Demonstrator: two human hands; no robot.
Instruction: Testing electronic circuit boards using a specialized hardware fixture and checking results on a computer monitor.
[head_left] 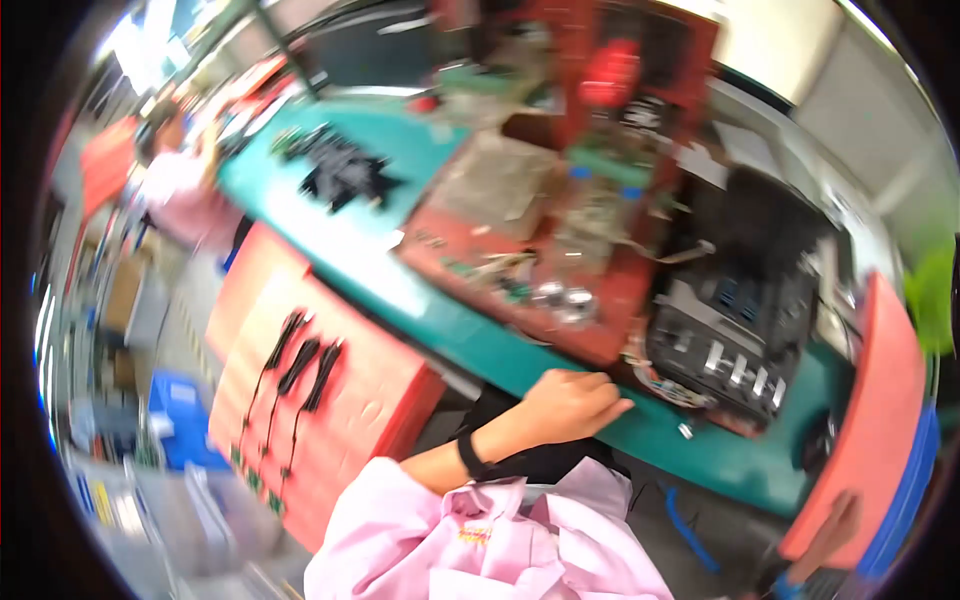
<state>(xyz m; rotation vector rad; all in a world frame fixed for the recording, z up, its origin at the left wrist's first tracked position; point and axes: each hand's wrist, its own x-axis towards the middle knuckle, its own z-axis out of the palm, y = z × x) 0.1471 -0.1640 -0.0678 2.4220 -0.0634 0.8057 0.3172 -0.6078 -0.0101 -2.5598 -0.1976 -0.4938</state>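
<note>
One grip, our left hand at lower centre, curled narrow by the green worktop. We couldn't tell the grip of our right hand, lower right, near the red panel.

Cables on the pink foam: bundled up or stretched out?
Both: each cable is thickly bundled at one end, then runs out thin toward a green piece at the other.
</note>
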